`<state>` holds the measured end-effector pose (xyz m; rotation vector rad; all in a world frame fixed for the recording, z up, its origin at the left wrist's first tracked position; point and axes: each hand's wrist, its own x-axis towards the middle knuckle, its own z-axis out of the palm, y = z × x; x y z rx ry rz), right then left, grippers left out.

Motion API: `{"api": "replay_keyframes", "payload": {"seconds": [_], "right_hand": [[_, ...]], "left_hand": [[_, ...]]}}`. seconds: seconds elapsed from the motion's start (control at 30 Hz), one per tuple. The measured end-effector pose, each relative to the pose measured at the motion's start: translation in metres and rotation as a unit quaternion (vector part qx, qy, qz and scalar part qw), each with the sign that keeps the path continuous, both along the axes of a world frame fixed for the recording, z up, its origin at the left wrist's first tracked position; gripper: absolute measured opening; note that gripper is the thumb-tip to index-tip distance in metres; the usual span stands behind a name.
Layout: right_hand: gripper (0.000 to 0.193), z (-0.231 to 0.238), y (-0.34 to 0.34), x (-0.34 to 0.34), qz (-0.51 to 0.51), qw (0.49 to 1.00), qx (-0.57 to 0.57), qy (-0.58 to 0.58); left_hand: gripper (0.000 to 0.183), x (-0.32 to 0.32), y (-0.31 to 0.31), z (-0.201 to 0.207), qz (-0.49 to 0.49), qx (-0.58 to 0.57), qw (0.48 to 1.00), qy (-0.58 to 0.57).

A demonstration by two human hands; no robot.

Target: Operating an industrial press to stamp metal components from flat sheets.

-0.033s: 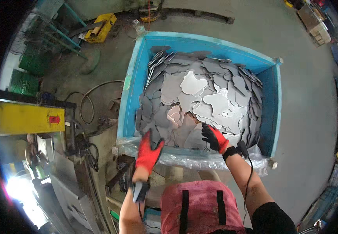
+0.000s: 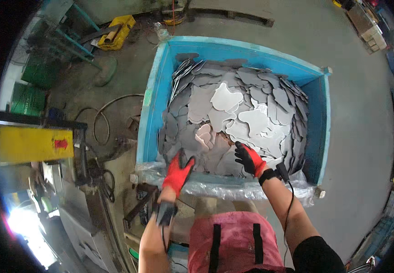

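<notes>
Both hands wear red gloves with black on the fingers. My left hand [image 2: 177,174] hangs over the near left part of a blue open box [image 2: 146,102], thumb and fingers apart, nothing seen in it. At the near right of the pile, my right hand [image 2: 250,159] has its fingers apart and slightly bent, pointing left, just above the plates. Many flat grey metal plates [image 2: 198,104] with curved outlines overlap in the box. Some bright plates [image 2: 254,120] catch the light in the middle. A pinkish-looking plate [image 2: 203,136] lies between the hands.
Clear plastic film [image 2: 219,189] drapes over the box's near edge. At the left stands a machine with a yellow beam [image 2: 33,143], and a hose [image 2: 98,120] curls on the floor. A yellow crate [image 2: 116,32] sits at the far left, a pallet [image 2: 233,14] beyond the box.
My left hand has shifted slightly to the right, and its fingers look sharper. The right hand stays nearly in place.
</notes>
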<state>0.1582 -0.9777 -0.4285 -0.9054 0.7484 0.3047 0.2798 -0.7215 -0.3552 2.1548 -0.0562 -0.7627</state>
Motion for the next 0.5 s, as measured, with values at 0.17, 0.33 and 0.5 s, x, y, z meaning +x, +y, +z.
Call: {"api": "replay_keyframes", "payload": {"seconds": [0.17,0.33,0.5], "right_hand": [[0.05,-0.077,0.0,0.083,-0.1,0.994,-0.036,0.003],[0.064,-0.137,0.006,0.152,-0.081,0.963,-0.164,0.197],[0.05,-0.157,0.028,0.174,-0.157,0.946,-0.217,0.185]], "left_hand": [[0.052,0.091,-0.053,-0.139,0.224,-0.261,0.886,0.309],[0.058,0.143,-0.102,-0.218,0.249,-0.137,0.94,0.187],[0.062,0.143,-0.122,-0.242,0.201,-0.024,0.973,0.109]]}}
